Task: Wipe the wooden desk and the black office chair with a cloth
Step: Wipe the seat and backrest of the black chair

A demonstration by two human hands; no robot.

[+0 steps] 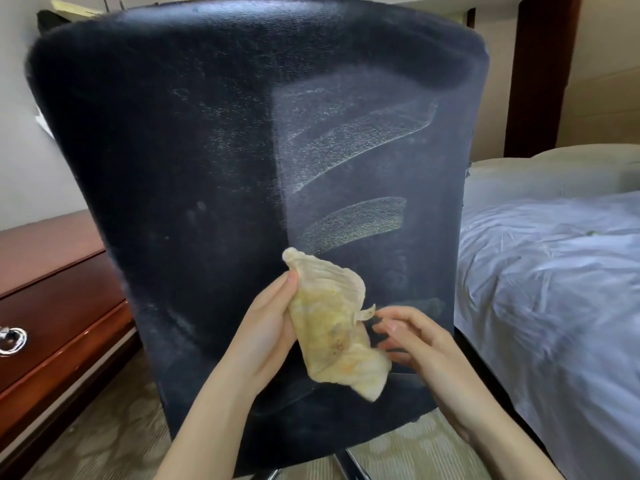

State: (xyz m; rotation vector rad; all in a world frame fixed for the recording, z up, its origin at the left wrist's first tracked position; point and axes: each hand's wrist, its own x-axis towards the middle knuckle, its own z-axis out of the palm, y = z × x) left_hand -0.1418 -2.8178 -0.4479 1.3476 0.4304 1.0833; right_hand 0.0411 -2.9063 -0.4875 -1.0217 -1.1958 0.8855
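While left hand (266, 327) grips cloth (332, 327), right hand (412, 337) unreadable beside it, chair (207, 168) likely awaits a refolded wipe

One wide-angle view, worn on the head, looks forward and slightly down from very close to the rear of the black padded office chair back (207, 168), which fills most of the frame. The reddish-brown wooden worktop (52, 299) clips the left edge and the pale-sheeted bed (554, 289) the right. The left hand (266, 327), the right hand (415, 341) and a crumpled yellowish cloth (332, 327) enter from below.
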